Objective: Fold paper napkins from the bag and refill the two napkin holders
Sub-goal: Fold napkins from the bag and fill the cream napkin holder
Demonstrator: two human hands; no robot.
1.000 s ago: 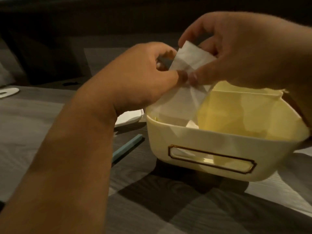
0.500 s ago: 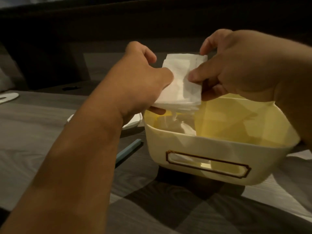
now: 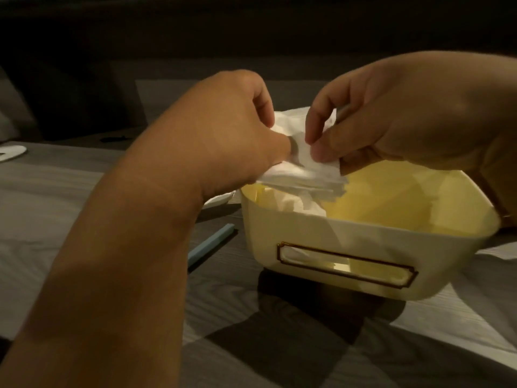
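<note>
**Napkin stack held over holder, both hands on it**

Folded napkin stack (image 3: 303, 175) sits in the air just above the left end of the holder (image 3: 349, 247), white, several layers visible at the lower edge. Top sheet is crumpled/lifted btwn the two hands.

Left hand (image 3: 235, 135) grips the stack from the left side, fingers curled over the top edge, thumb on the near face. Right hand (image 3: 391, 121) pinches the top sheet w/ thumb and forefinger, other fingers curled behind the paper. Both hands clamped on napkins, nearly touching each other.

Holder is a cream/yellow plastic tub w/ a brown-outlined slot window in the near wall. More napkins (image 3: 296, 204) already inside at the left end, standing roughly upright, touching the left wall; some white shows through the slot too. Right part of the tub interior shows bare yellow.

Tub stands on a table w/ a grey checked cloth (image 3: 84, 205). Light-blue stick (image 3: 209, 245) lies on the cloth just left of the tub, partly under the left forearm. White flat object (image 3: 219, 198) behind it, mostly hidden by the wrist – can't tell what it is. Another pale item (image 3: 11, 152) at far left edge, cut off. Lighting dim, bkgd dark.
</note>
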